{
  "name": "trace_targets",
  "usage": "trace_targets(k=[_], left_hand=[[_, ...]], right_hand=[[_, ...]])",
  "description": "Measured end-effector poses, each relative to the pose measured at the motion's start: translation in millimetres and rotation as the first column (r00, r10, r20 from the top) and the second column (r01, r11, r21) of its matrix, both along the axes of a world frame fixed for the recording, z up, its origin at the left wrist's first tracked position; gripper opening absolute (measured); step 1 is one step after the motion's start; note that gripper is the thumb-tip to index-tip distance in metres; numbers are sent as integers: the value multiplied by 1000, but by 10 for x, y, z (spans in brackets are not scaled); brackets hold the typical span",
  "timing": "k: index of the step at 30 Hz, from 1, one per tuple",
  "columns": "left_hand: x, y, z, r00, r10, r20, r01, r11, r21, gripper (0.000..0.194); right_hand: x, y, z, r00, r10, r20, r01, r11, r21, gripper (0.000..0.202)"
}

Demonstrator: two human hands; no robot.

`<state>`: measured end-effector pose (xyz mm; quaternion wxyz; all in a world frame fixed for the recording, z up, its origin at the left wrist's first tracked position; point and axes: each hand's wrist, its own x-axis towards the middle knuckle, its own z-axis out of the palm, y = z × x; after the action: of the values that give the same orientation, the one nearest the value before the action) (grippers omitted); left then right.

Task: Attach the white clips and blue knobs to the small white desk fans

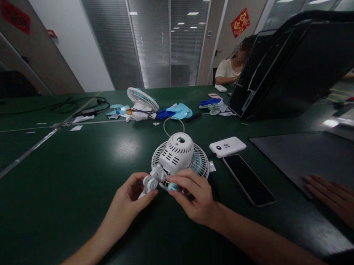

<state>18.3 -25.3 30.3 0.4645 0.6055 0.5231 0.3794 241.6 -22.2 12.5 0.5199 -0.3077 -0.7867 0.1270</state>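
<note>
A small white fan (176, 154) lies grille-down on the dark green table (111, 237), its vented motor housing facing up. My left hand (132, 197) is closed around the white clip-like base (150, 183) joined to the fan at its near left side. Between the thumb and fingers of my right hand (194, 194) is a light blue knob (172, 186), close beside the joint of base and housing. The ends of some right fingers touch the joint.
Right of the fan lie a white power bank (228, 146) and a black phone (249, 180). Another person's hand (338, 203) rests on a dark mat (313, 154). Behind stand a second fan (142, 102), blue blades (180, 110), cables and a large black monitor (297, 68).
</note>
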Motion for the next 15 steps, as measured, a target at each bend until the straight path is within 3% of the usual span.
trace_targets(k=[3, 9, 12, 15], left_hand=[[5, 55, 10, 1000, 17, -4, -17, 999, -28, 31], [-75, 100, 72, 999, 6, -52, -11, 996, -91, 39], [-93, 136, 108, 991, -76, -107, 72, 997, -37, 33], [-54, 189, 69, 988, -83, -128, 92, 994, 61, 31]], right_hand=[[-15, 52, -23, 998, 4, -55, -10, 994, -111, 31], [-43, 49, -3, 997, 64, -46, -69, 992, -105, 31], [-38, 37, 1, 997, 51, -54, -58, 990, -131, 31], [-38, 36, 2, 998, 43, -53, -49, 990, -133, 31]])
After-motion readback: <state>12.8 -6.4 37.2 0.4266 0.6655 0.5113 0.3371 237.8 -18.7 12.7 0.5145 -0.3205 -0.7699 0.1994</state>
